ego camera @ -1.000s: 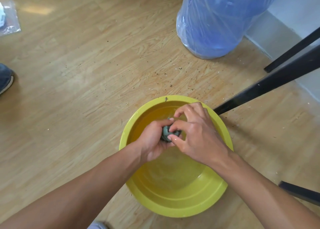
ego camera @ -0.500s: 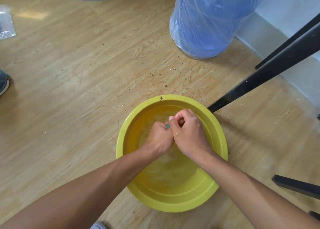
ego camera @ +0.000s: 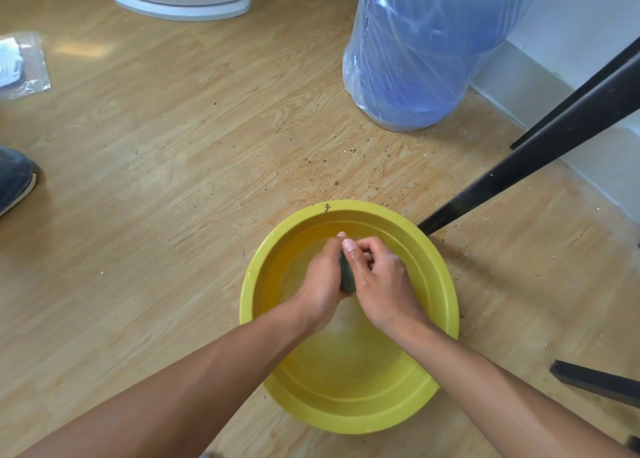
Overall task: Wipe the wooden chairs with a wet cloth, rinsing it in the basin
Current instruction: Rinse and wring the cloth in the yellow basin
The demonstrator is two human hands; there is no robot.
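A yellow basin (ego camera: 446, 305) with shallow water stands on the wooden floor. Over its far half, my left hand (ego camera: 322, 284) and my right hand (ego camera: 384, 284) press together around a small dark grey-green cloth (ego camera: 346, 275), of which only a narrow strip shows between the palms. Both hands look wet. A black chair leg (ego camera: 519, 170) slants down to the floor just right of the basin's far rim, and another black chair part (ego camera: 595, 381) lies low at the right.
A blue water jug wrapped in clear plastic (ego camera: 422, 49) stands beyond the basin by the white wall. A white appliance base (ego camera: 183, 0) is at the top, a plastic bag (ego camera: 20, 66) and a shoe (ego camera: 14, 180) at the left. Crumbs dot the floor.
Both hands have kept squeezing the cloth over the basin. A second ago the cloth bulged between the fingertips, then it was nearly hidden; now a strip of it shows between the palms.
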